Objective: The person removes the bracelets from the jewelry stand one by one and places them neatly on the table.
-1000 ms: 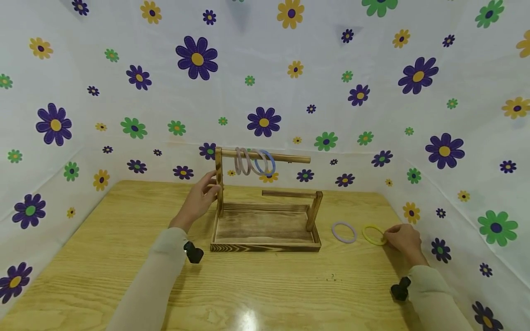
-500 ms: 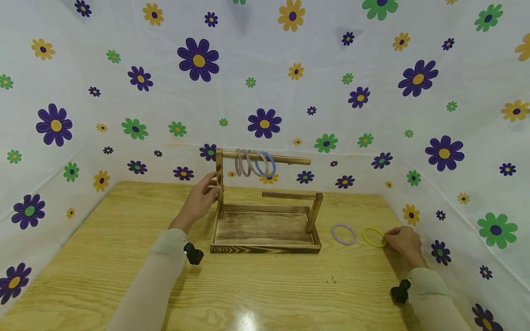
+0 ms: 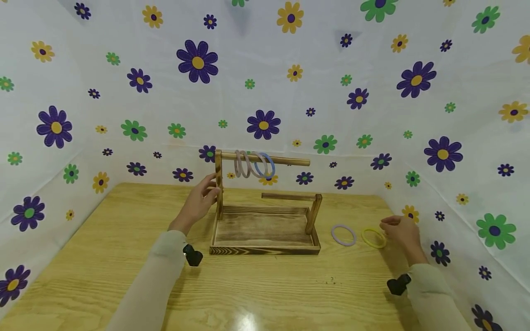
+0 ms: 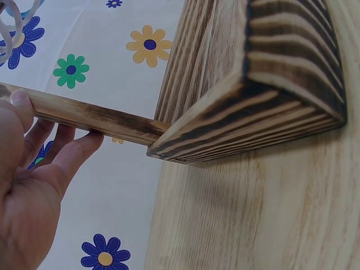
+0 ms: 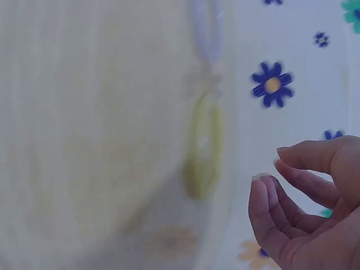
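My left hand (image 3: 198, 206) holds the tall left post (image 3: 219, 186) of a wooden ring stand (image 3: 265, 250). In the left wrist view, the thumb is on one side of that post (image 4: 107, 121) and the fingertips (image 4: 93, 139) are on the other. From the stand's upper rod (image 3: 291, 161) hang several rings, greyish-pink ones (image 3: 245, 164) and a blue ring (image 3: 271, 166). On the table at the right lie a yellow ring (image 3: 374, 238) and a lilac ring (image 3: 343, 235). Just above and right of the yellow ring, my right hand (image 3: 403, 233) hovers apart from it, holding nothing, thumb and fingertips separated.
A shorter rod (image 3: 287, 196) reaches left from the stand's right post (image 3: 314, 214), above the shallow tray base. The wooden table (image 3: 256, 289) ends at a white cloth with printed flowers (image 3: 290, 105), which surrounds the back and both sides.
My right hand has let go of the yellow ring's edge and risen slightly away from it; the ring stays on the table. The left hand keeps its place on the post.
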A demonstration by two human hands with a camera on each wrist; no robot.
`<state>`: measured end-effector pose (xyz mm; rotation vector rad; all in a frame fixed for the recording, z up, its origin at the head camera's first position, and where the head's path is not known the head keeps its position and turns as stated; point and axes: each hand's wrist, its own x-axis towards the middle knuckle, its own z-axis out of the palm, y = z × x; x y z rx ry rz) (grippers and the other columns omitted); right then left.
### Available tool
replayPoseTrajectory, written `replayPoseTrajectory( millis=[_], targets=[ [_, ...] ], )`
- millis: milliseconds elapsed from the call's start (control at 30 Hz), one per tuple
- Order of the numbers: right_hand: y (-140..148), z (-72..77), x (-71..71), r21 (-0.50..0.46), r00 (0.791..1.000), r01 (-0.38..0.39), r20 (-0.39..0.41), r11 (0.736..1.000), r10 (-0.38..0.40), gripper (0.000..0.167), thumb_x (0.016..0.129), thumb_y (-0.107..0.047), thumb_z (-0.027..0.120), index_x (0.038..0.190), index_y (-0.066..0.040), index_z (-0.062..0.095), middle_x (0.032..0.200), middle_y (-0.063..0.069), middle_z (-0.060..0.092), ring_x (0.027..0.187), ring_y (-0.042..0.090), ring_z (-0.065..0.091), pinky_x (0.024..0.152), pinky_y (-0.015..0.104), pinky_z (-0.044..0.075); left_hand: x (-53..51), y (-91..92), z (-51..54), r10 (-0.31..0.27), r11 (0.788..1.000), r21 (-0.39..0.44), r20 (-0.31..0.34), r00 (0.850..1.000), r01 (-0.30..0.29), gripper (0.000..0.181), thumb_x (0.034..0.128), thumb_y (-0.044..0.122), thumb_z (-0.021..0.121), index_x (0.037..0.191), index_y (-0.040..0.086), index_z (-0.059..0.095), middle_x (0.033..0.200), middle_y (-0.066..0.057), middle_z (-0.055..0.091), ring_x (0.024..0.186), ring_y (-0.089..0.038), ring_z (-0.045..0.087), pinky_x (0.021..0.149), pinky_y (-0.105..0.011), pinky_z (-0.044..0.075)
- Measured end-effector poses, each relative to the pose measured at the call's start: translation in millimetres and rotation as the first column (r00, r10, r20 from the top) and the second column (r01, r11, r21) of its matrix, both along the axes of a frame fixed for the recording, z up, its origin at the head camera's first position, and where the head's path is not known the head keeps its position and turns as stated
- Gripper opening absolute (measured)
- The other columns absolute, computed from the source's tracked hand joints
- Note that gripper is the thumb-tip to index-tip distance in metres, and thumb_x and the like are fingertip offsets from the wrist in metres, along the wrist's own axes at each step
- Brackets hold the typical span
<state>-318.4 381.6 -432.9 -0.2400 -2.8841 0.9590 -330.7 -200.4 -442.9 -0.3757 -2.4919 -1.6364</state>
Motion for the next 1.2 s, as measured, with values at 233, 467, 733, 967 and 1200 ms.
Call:
replayPoseTrajectory(
  millis=[233, 467, 733, 967, 1200],
  targets=[
    [-32.6, 27.5, -0.3, -0.089, 0.995, -0.091, -0.047, 0.992, 0.087, 0.040, 0.101, -0.022, 0.064, 0.125, 0.010, 0.067, 0.120, 0.032, 0.069, 0.079, 0.011, 0.072, 0.070, 0.024, 0.065, -1.3, 0.1, 0.1, -0.003, 1.000, -0.005, -0.039, 0.999, 0.003, 0.059, 0.1107, 0.027, 0.048, 0.165, 0.016, 0.026, 0.144, -0.024, 0.054, 0.130, -0.042, 0.060, 0.106, -0.056, 0.056],
    [-64.3, 43.6, -0.2, -0.094, 0.984, -0.157, -0.094, 0.983, 0.148, 0.039, 0.103, -0.025, 0.064, 0.125, 0.006, 0.068, 0.122, 0.031, 0.069, 0.093, 0.030, 0.076, 0.075, 0.027, 0.066, -0.7, 3.0, 0.7, 0.001, 1.000, 0.000, -0.051, 0.999, -0.001, 0.058, 0.1115, 0.020, 0.046, 0.165, 0.011, 0.025, 0.144, -0.028, 0.053, 0.130, -0.046, 0.059, 0.107, -0.059, 0.054],
    [-94.2, 52.6, -0.4, -0.100, 0.958, -0.250, -0.170, 0.963, 0.231, 0.034, 0.102, -0.020, 0.066, 0.121, 0.007, 0.070, 0.116, 0.029, 0.072, 0.092, 0.031, 0.075, 0.074, 0.027, 0.066, -0.7, 5.0, 0.4, 0.008, 1.000, 0.006, -0.042, 0.999, -0.007, 0.056, 0.1117, 0.016, 0.044, 0.164, 0.008, 0.025, 0.142, -0.030, 0.052, 0.130, -0.047, 0.058, 0.109, -0.059, 0.053],
    [-113.1, 58.9, -2.4, -0.096, 0.941, -0.298, -0.193, 0.950, 0.276, 0.032, 0.102, -0.018, 0.066, 0.121, 0.007, 0.070, 0.117, 0.028, 0.072, 0.094, 0.034, 0.074, 0.075, 0.026, 0.065, -0.3, 2.6, -0.8, -0.004, 1.000, 0.023, -0.049, 0.999, 0.005, 0.058, 0.1115, 0.018, 0.046, 0.165, 0.012, 0.025, 0.142, -0.028, 0.053, 0.129, -0.046, 0.059, 0.108, -0.058, 0.054],
    [-129.1, 63.9, -3.3, -0.128, 0.939, -0.310, -0.194, 0.942, 0.283, 0.033, 0.103, -0.019, 0.065, 0.124, 0.005, 0.070, 0.123, 0.027, 0.070, 0.100, 0.038, 0.071, 0.083, 0.038, 0.066, 0.4, 1.0, -0.7, -0.008, 1.000, 0.009, -0.044, 0.999, 0.009, 0.058, 0.1114, 0.023, 0.046, 0.165, 0.015, 0.025, 0.143, -0.026, 0.053, 0.131, -0.044, 0.059, 0.108, -0.057, 0.055]
  ],
)
